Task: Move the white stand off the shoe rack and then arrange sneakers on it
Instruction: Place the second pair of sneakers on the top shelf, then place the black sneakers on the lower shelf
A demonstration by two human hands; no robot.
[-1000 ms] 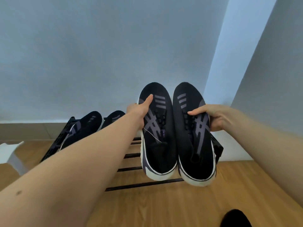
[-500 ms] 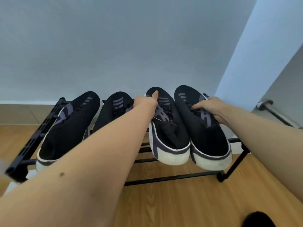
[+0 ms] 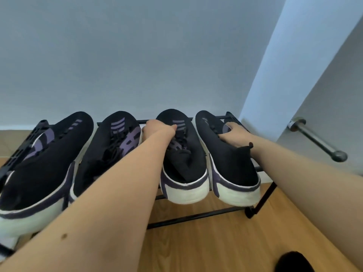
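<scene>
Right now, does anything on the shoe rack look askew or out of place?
Nothing stands out. Four black sneakers sit side by side on the shoe rack, toes toward the wall; left hand and right hand rest on the two rightmost.

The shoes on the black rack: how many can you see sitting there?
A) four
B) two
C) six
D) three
A: four black sneakers with white soles sit in a row on the shoe rack, the left hand on the third sneaker and the right hand on the fourth sneaker.
</scene>
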